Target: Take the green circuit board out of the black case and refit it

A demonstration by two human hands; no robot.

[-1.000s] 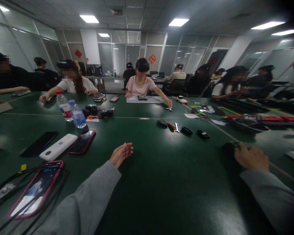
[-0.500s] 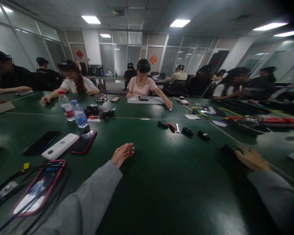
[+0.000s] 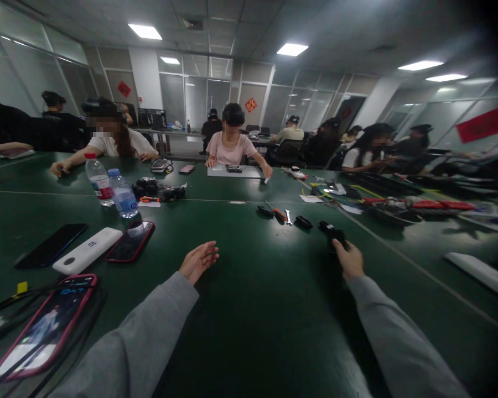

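Observation:
My left hand [image 3: 200, 261] is raised over the green table with its palm turned inward, fingers loosely spread and holding nothing. On the right, my right hand [image 3: 348, 257] grips a dark black object [image 3: 335, 240] whose kind I cannot make out; it is close to the tabletop. Just beyond it lies a small black item [image 3: 326, 225], partly overlapped by the held object. Farther left on the table are another small black item [image 3: 304, 222], a silver wrench [image 3: 288, 216], an orange-handled screwdriver [image 3: 279, 213] and a black piece [image 3: 265, 211].
Left of my left hand lie phones [image 3: 130, 241], a white power bank [image 3: 88, 250] and black cables [image 3: 97, 298]. Two water bottles [image 3: 124, 193] stand behind them. A person in pink [image 3: 233, 146] sits opposite. Cables and a red object [image 3: 419, 203] lie far right.
My right hand has moved left and inward, bringing the black object with it beside the small black item. My left hand keeps nearly the same pose. The view has turned slightly right.

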